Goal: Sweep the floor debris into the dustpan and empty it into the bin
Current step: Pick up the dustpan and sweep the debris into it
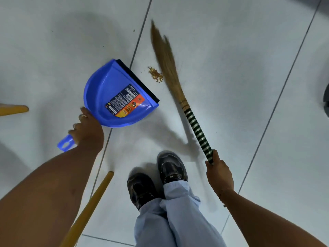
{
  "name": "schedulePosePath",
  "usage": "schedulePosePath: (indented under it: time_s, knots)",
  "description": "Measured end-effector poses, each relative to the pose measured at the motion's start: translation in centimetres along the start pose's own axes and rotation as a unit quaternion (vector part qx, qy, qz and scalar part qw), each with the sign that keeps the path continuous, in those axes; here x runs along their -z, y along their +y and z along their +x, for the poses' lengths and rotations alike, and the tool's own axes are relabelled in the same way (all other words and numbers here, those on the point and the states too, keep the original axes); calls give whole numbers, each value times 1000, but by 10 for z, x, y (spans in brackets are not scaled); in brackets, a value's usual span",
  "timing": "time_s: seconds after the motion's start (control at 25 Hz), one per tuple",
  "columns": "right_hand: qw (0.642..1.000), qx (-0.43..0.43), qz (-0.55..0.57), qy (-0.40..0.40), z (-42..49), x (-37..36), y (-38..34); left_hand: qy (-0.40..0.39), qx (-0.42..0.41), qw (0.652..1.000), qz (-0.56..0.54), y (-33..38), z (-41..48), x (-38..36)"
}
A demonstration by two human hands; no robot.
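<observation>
Because the debris (156,74) lies in the gap between the two tools, the coming sweep turns on that gap. On the pale tiled floor (231,68), the blue dustpan (114,97) sits left of centre, its black lip facing right and up-frame toward the pile, near but not touching it. The broom (178,82) runs on a long slant from lower right to upper centre, its bristles just right of the debris, apparently brushing its edge. The left hand (87,130) is closed around the dustpan's handle; the right hand (219,173) is closed around the broom's striped handle, low in the frame. A short leftward stroke should carry the crumbs in. No bin shows.
</observation>
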State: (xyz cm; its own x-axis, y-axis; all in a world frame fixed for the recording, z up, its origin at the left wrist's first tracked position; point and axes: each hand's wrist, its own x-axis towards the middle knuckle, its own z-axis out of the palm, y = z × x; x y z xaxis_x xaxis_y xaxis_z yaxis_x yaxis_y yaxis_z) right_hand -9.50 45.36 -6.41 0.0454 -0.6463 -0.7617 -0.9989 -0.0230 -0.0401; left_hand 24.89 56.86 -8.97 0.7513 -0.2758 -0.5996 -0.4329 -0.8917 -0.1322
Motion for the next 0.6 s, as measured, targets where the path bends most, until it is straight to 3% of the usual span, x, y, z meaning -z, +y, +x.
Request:
schedulePosePath:
  time_s: [0.2, 0.4, 0.48, 0.6]
  knots:
    - [990, 122, -67, 14, -24, -8, 29, 41, -39, 997, 52, -17, 32, -6]
    - [993, 67, -30, 91, -18, -9, 30, 33, -52, 996, 69, -24, 29, -10]
    - [994, 51, -59, 80, -14, -14, 28, 39, -54, 994, 81, -30, 28, -12]
    - [989, 101, -101, 41, -23, -21, 32, 41, -52, 995, 78, -31, 29, -8]
